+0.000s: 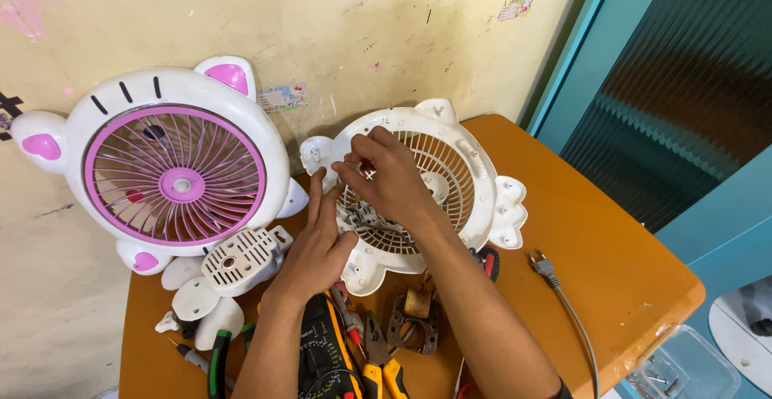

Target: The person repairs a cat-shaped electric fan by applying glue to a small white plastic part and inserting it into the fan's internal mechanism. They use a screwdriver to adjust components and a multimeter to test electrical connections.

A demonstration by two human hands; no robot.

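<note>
Nearest on the orange table (611, 286) lie a yellow multimeter (326, 359), pliers (382, 363), a loose motor core (414, 318) and a grey plug lead (555, 282). Above them the left hand (314, 246) braces the white fan grille shell (482, 190) with fingers straight and together, while the right hand (390, 178) pinches a small metal part (368, 174) between narrowed fingertips over the grille's middle. By the look of it the fan is well apart, motor and white blades (197, 298) out, reassembly not yet begun; behind, a pink-and-white fan front (173, 174) leans on the wall.
</note>
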